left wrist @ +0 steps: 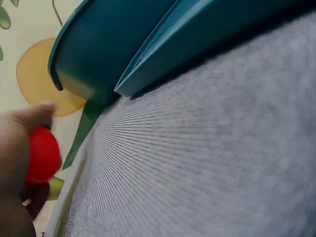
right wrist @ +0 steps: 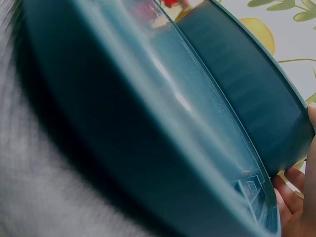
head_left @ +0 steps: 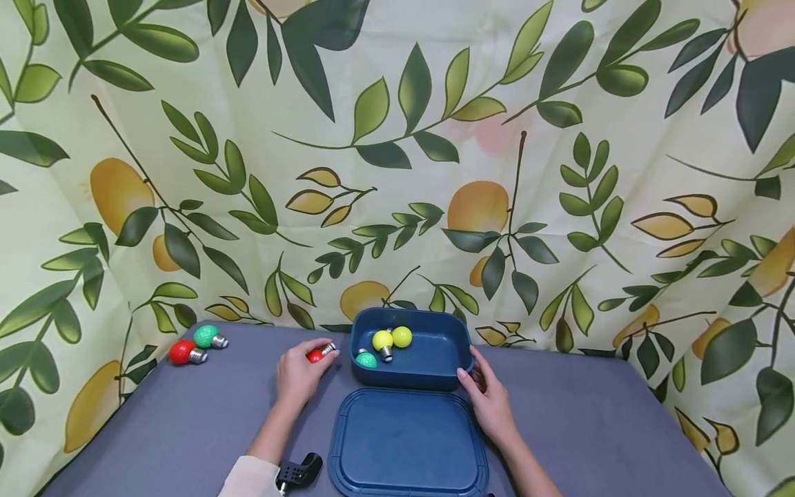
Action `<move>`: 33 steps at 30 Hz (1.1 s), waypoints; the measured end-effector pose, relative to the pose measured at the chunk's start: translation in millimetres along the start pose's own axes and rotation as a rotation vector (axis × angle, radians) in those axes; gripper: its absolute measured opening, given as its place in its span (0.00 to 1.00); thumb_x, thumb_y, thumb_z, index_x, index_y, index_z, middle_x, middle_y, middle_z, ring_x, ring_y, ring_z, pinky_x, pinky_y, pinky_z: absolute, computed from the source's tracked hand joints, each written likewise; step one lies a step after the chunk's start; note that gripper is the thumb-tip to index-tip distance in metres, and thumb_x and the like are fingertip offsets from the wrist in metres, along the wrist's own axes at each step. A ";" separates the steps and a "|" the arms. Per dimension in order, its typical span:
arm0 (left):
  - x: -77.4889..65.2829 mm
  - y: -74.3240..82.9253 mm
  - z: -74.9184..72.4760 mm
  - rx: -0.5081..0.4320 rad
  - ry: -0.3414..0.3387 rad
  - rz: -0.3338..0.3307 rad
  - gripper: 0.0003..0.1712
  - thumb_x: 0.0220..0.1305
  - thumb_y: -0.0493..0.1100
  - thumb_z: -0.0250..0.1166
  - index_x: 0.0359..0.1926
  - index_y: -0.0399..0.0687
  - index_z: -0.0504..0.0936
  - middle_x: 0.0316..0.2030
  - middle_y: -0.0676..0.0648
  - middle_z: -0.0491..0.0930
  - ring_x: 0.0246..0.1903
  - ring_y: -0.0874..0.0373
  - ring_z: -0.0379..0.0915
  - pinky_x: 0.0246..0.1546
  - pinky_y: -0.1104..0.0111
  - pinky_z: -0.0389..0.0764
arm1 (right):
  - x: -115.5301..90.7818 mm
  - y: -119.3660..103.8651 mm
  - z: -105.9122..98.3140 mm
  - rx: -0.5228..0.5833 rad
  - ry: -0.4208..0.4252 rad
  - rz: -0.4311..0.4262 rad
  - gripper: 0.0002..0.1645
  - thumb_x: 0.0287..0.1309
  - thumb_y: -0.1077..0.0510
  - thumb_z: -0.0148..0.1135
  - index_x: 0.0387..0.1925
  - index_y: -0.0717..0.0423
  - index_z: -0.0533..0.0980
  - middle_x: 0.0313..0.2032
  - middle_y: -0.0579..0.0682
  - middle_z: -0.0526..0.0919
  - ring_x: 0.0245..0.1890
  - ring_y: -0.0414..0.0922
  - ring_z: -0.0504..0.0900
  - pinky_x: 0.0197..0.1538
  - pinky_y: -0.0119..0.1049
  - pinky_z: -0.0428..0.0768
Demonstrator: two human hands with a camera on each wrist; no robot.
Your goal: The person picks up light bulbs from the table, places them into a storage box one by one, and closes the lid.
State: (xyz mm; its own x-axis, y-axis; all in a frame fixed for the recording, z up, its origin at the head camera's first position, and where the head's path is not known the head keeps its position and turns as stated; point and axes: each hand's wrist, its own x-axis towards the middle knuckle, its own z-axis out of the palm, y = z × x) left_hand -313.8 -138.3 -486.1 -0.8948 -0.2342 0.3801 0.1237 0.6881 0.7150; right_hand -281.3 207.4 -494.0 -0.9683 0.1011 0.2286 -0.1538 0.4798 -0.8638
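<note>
Just left of the dark blue box point(head_left: 410, 379), my left hand point(head_left: 298, 373) pinches a red light bulb point(head_left: 315, 356), its metal base pointing toward the box. The left wrist view also shows this red bulb point(left wrist: 43, 155) between thumb and fingers. My right hand point(head_left: 489, 402) grips the box's right end, thumb at the front corner and fingers along the side. Inside the box, toward its left, lie a yellow bulb point(head_left: 382, 339), another yellow bulb point(head_left: 403, 337) and a green bulb point(head_left: 366, 359). A flat blue lid point(head_left: 406, 442) lies in front of the box.
On the far left of the grey table point(head_left: 571, 414) lie a red bulb point(head_left: 181, 352) and a green bulb point(head_left: 205, 336), close together. A leaf-patterned cloth point(head_left: 397, 179) hangs directly behind the table. A black strap piece point(head_left: 300, 471) sticks out beside the left wrist.
</note>
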 end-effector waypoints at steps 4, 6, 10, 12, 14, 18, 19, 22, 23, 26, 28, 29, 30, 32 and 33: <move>-0.4 5.6 -0.9 -0.065 0.077 0.001 0.18 0.55 0.48 0.77 0.47 0.52 0.88 0.44 0.43 0.89 0.43 0.46 0.83 0.41 0.58 0.77 | -0.5 -1.8 0.2 0.007 0.000 -0.002 0.37 0.71 0.43 0.58 0.76 0.45 0.61 0.70 0.64 0.71 0.65 0.59 0.78 0.65 0.56 0.76; -0.6 9.1 -0.7 -0.099 0.061 0.011 0.18 0.56 0.47 0.77 0.48 0.51 0.87 0.44 0.44 0.89 0.43 0.48 0.83 0.43 0.59 0.79 | -0.6 -2.4 -0.1 0.009 0.003 -0.007 0.37 0.71 0.44 0.58 0.76 0.45 0.61 0.70 0.64 0.72 0.65 0.59 0.78 0.65 0.56 0.76; -1.2 17.7 1.2 -0.139 0.038 0.052 0.19 0.57 0.47 0.77 0.50 0.54 0.88 0.46 0.45 0.87 0.48 0.50 0.79 0.46 0.59 0.79 | 0.3 -2.3 -0.2 -0.003 0.004 -0.016 0.36 0.72 0.44 0.58 0.76 0.45 0.61 0.70 0.64 0.72 0.65 0.60 0.78 0.65 0.56 0.76; -1.7 22.2 2.4 -0.131 0.045 0.087 0.19 0.57 0.48 0.77 0.50 0.55 0.89 0.45 0.45 0.87 0.48 0.51 0.77 0.45 0.59 0.77 | 0.7 -1.8 0.1 -0.007 0.002 -0.015 0.37 0.72 0.44 0.58 0.76 0.45 0.61 0.70 0.64 0.71 0.65 0.60 0.78 0.66 0.56 0.76; -1.6 26.5 3.7 -0.130 0.071 0.120 0.19 0.56 0.48 0.77 0.50 0.56 0.90 0.42 0.44 0.87 0.46 0.52 0.76 0.42 0.59 0.76 | 1.0 -1.0 0.3 -0.007 0.004 -0.013 0.37 0.72 0.44 0.58 0.76 0.45 0.61 0.70 0.64 0.71 0.65 0.60 0.78 0.66 0.56 0.76; -1.0 34.3 4.1 -0.182 0.127 0.139 0.18 0.54 0.46 0.79 0.47 0.54 0.90 0.35 0.45 0.88 0.38 0.53 0.76 0.36 0.62 0.74 | 0.6 -0.2 0.5 0.000 0.004 -0.006 0.37 0.72 0.44 0.58 0.76 0.45 0.61 0.70 0.64 0.71 0.65 0.60 0.78 0.66 0.57 0.76; -0.5 35.7 3.9 -0.207 0.143 0.142 0.18 0.53 0.45 0.79 0.47 0.53 0.90 0.34 0.46 0.88 0.37 0.53 0.76 0.35 0.63 0.73 | 0.7 -0.1 0.7 -0.001 0.005 -0.005 0.37 0.72 0.44 0.58 0.76 0.45 0.61 0.70 0.64 0.71 0.65 0.60 0.78 0.66 0.57 0.76; 1.4 39.1 1.3 -0.281 0.175 0.125 0.16 0.52 0.43 0.80 0.44 0.52 0.91 0.32 0.46 0.89 0.35 0.53 0.79 0.35 0.64 0.73 | 1.2 0.1 1.5 -0.005 0.006 -0.001 0.37 0.71 0.43 0.58 0.77 0.45 0.61 0.70 0.64 0.71 0.65 0.60 0.78 0.66 0.56 0.76; 2.1 40.6 0.2 -0.304 0.179 0.114 0.16 0.52 0.43 0.80 0.44 0.52 0.91 0.32 0.46 0.89 0.35 0.54 0.80 0.35 0.65 0.73 | 1.3 0.0 1.8 -0.004 0.006 0.001 0.37 0.71 0.43 0.58 0.77 0.45 0.61 0.70 0.64 0.72 0.66 0.60 0.78 0.66 0.56 0.76; 2.6 46.5 -1.7 -0.369 0.168 0.074 0.15 0.53 0.43 0.79 0.43 0.50 0.90 0.35 0.47 0.90 0.35 0.58 0.83 0.35 0.72 0.77 | 1.7 0.1 2.0 -0.005 0.007 -0.001 0.37 0.72 0.43 0.58 0.77 0.45 0.61 0.69 0.64 0.72 0.65 0.59 0.78 0.66 0.56 0.76; 2.0 51.3 -1.1 -0.419 0.142 0.056 0.15 0.54 0.43 0.79 0.44 0.49 0.89 0.37 0.45 0.90 0.35 0.61 0.84 0.36 0.76 0.80 | 1.6 0.1 2.0 -0.005 0.006 -0.002 0.37 0.72 0.43 0.58 0.77 0.45 0.61 0.69 0.64 0.73 0.65 0.59 0.78 0.66 0.56 0.76; 1.6 53.1 0.3 -0.450 0.129 0.054 0.16 0.54 0.42 0.79 0.44 0.47 0.89 0.38 0.44 0.90 0.35 0.63 0.84 0.37 0.78 0.81 | 1.6 0.2 1.9 -0.003 0.005 -0.003 0.37 0.72 0.44 0.58 0.77 0.45 0.61 0.69 0.63 0.73 0.65 0.59 0.78 0.66 0.56 0.76; 1.1 54.3 2.2 -0.482 0.114 0.053 0.16 0.54 0.40 0.78 0.45 0.45 0.88 0.38 0.43 0.89 0.35 0.64 0.84 0.38 0.79 0.82 | 1.6 0.4 2.0 0.000 0.005 -0.004 0.37 0.72 0.44 0.58 0.77 0.45 0.61 0.69 0.63 0.73 0.65 0.59 0.78 0.66 0.56 0.76; -0.2 56.7 5.9 -0.532 0.088 0.051 0.16 0.54 0.38 0.78 0.44 0.42 0.87 0.40 0.41 0.89 0.35 0.64 0.85 0.41 0.79 0.84 | 1.2 0.6 2.2 0.005 0.004 -0.004 0.37 0.72 0.44 0.58 0.77 0.46 0.61 0.69 0.63 0.73 0.65 0.59 0.78 0.65 0.55 0.76; -0.8 57.5 7.7 -0.551 0.079 0.048 0.16 0.54 0.37 0.78 0.44 0.41 0.87 0.41 0.40 0.89 0.36 0.62 0.86 0.42 0.78 0.84 | 1.1 0.7 2.4 0.007 0.004 -0.004 0.37 0.72 0.44 0.58 0.77 0.45 0.61 0.69 0.63 0.73 0.65 0.58 0.78 0.65 0.55 0.76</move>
State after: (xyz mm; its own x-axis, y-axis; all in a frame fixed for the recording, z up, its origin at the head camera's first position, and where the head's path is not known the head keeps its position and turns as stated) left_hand -309.3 -93.3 -449.8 -0.8503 -0.2770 0.4475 0.3886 0.2430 0.8888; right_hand -282.9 205.7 -495.4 -0.9669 0.1031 0.2335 -0.1586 0.4743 -0.8660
